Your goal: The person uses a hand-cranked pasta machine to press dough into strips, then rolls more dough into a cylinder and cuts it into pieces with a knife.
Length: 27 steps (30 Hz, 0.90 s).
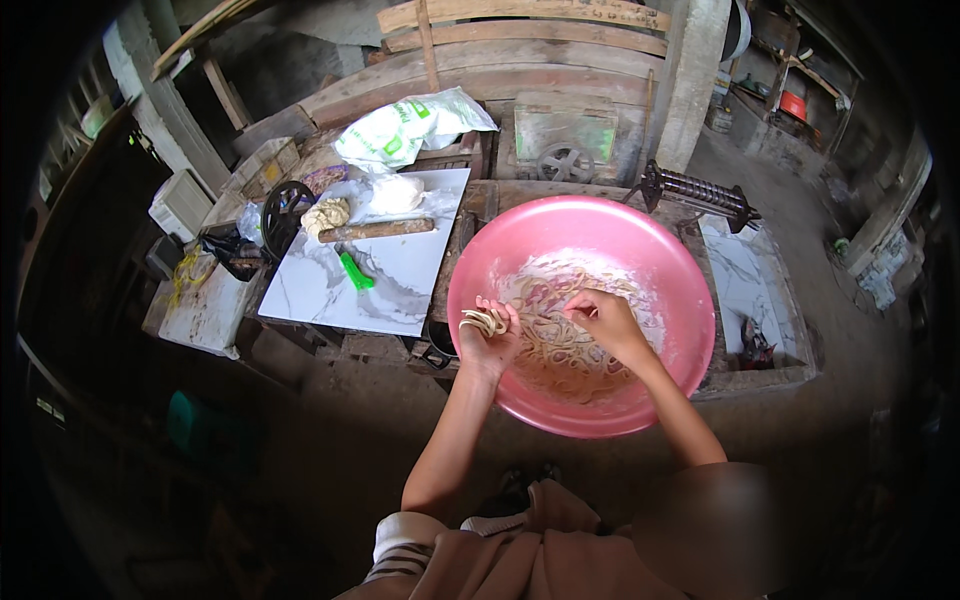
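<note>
A wide pink basin (pixel 600 222) stands in front of me, its inside dusted with white flour. Loose dough strands (pixel 560 345) lie tangled across its bottom. At the basin's left rim, my left hand (pixel 490 338) is palm up, with its fingers curled over a small bunch of noodle strands (pixel 484 321). My right hand (pixel 604 318) is over the middle of the basin, its thumb and fingers pinched together. Whatever sits between those fingertips is too small to make out.
Left of the basin, a white marbled board (pixel 405 290) carries a rolling pin (pixel 376 230), a dough lump (pixel 326 215), a white bag (pixel 397 194) and a green-handled tool (pixel 355 271). A ridged metal roller (pixel 700 195) juts out behind the basin's right side. A white sack (pixel 415 130) lies farther back.
</note>
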Motion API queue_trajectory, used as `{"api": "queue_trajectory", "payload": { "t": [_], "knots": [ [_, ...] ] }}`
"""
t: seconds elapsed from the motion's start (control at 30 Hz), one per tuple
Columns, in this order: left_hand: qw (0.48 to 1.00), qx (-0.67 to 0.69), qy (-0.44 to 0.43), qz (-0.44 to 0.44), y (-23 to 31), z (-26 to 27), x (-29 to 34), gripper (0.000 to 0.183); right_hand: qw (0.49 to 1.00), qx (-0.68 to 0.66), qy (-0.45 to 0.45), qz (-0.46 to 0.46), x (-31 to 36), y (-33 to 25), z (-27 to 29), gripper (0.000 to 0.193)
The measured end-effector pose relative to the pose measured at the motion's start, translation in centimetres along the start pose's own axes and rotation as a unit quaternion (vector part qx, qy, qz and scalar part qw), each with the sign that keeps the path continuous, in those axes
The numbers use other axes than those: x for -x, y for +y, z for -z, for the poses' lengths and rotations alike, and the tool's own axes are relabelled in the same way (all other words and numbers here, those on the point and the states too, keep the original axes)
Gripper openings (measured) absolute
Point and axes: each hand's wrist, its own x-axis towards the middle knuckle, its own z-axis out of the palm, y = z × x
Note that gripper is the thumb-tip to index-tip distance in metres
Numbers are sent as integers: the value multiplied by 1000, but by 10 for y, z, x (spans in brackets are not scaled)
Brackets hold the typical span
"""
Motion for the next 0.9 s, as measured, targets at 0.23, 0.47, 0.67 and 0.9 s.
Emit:
{"api": "queue_trajectory", "payload": {
  "t": [0.23,0.47,0.67,0.9],
  "knots": [
    [999,-42,-19,11,-9,-1,0,26,994,86,-37,63,-9,17,-14,14],
    [972,-217,-85,13,-33,-18,19,38,997,-5,-51,52,0,-23,-12,20],
    [950,-228,-202,63,-32,-9,10,42,993,-46,8,109,-1,-17,-23,22],
    [958,-187,-197,93,-29,-21,20,45,991,-83,-2,100,-5,-20,-20,9]
  ]
}}
